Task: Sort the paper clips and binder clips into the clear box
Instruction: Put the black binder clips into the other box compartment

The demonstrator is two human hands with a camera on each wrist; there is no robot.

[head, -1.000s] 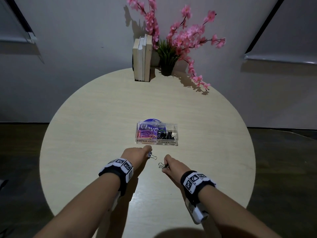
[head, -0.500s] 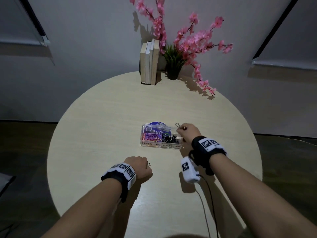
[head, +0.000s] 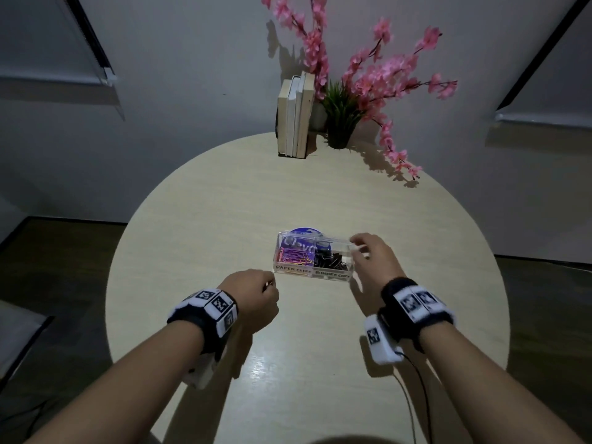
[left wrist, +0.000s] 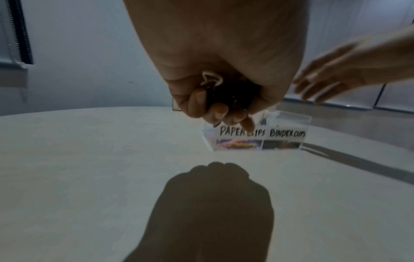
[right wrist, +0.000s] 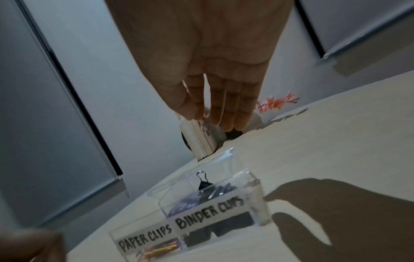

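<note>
We see the clear box (head: pixel 315 258) standing on the round table (head: pixel 224 200), its left compartment labelled PAPER CLIPS and holding coloured paper clips (head: pixel 294 256), its right compartment labelled BINDER CLIPS and holding black binder clips (head: pixel 331 261); our right hand (head: pixel 373 256) hovers over the right end of the box, its fingers (right wrist: pixel 226 106) straight, close together and holding nothing; our left hand (head: pixel 253 298) is raised above the table just in front of the box's left corner, its fingers (left wrist: pixel 215 111) curled into a fist around a dark binder clip (left wrist: pixel 220 92) whose wire handle pokes out beside the thumb; at the far edge of the table stand some books (head: pixel 294 115) and a plant with pink blossoms (head: pixel 362 78).
</note>
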